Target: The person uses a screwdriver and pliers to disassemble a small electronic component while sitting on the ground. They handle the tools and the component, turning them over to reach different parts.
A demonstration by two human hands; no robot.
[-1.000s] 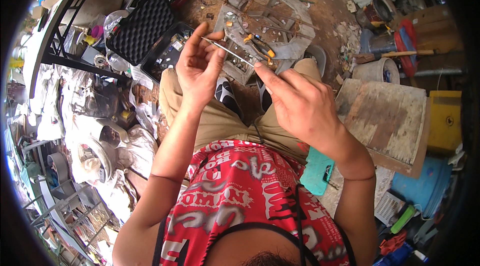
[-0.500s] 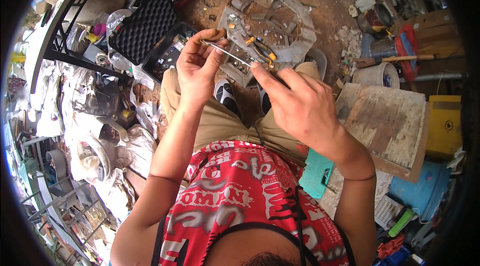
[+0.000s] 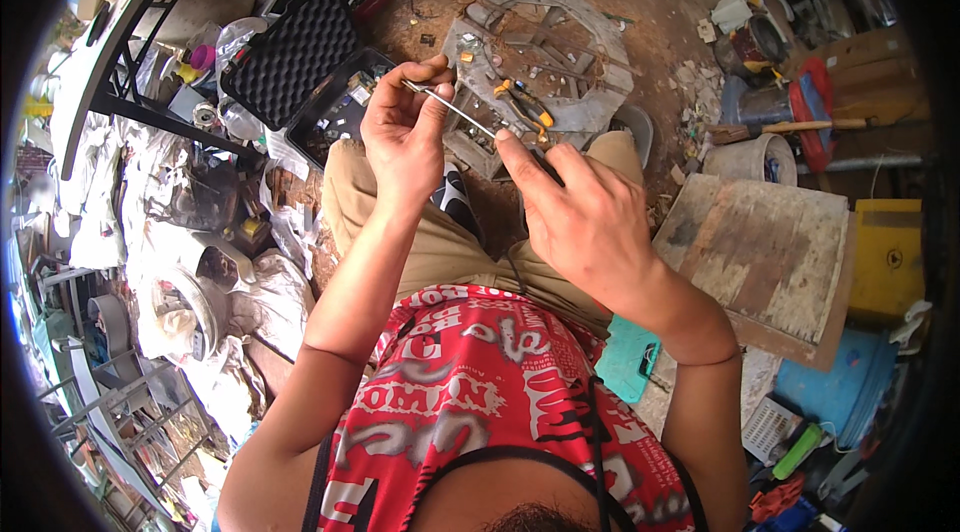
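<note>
My right hand (image 3: pixel 592 227) is closed around the dark handle of a screwdriver (image 3: pixel 470 120), its index finger stretched along the start of the thin metal shaft. That shaft slants up and left to my left hand (image 3: pixel 402 132). There the thumb and fingers pinch a small piece at the shaft's tip, too small and too covered to name. Just beyond my hands, pliers with yellow-and-black handles (image 3: pixel 527 110) lie on a grey, worn, eight-sided frame (image 3: pixel 590 112).
An open black case with foam lining (image 3: pixel 292 57) stands at the far left, small parts inside it. To the right lie a worn board (image 3: pixel 765 257), a blue bin (image 3: pixel 835 382) and a teal case (image 3: pixel 628 357). A dark metal rack (image 3: pixel 105 82) edges the left side.
Both hands stay joined by the screwdriver. My right hand has shifted slightly left and down, with its wrist turned a little. The left hand has barely moved.
</note>
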